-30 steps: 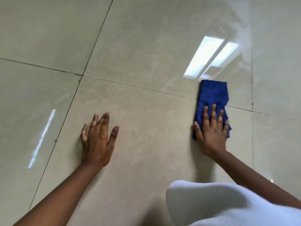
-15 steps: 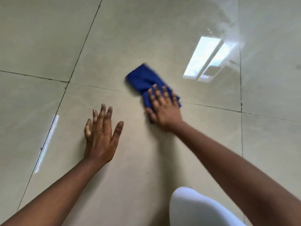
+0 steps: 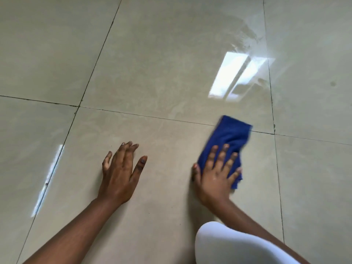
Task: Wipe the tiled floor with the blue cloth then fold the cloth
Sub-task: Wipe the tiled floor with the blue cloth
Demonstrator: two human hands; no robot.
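Observation:
A blue cloth [image 3: 230, 136], folded into a long pad, lies on the glossy beige tiled floor [image 3: 162, 77] across a grout line at the right of centre. My right hand [image 3: 215, 174] presses flat on the near half of the cloth, fingers spread over it. My left hand [image 3: 120, 172] rests palm down on the bare tile to the left, fingers apart, holding nothing. The far end of the cloth is motion-blurred.
Dark grout lines [image 3: 91, 73] split the floor into large tiles. A bright window reflection [image 3: 232, 77] shines beyond the cloth, with wet streaks above it. My knee in white fabric [image 3: 228, 244] fills the bottom right.
My right hand swept the cloth left toward the middle half a second ago, and has now dragged it back to the right. My left hand stayed planted.

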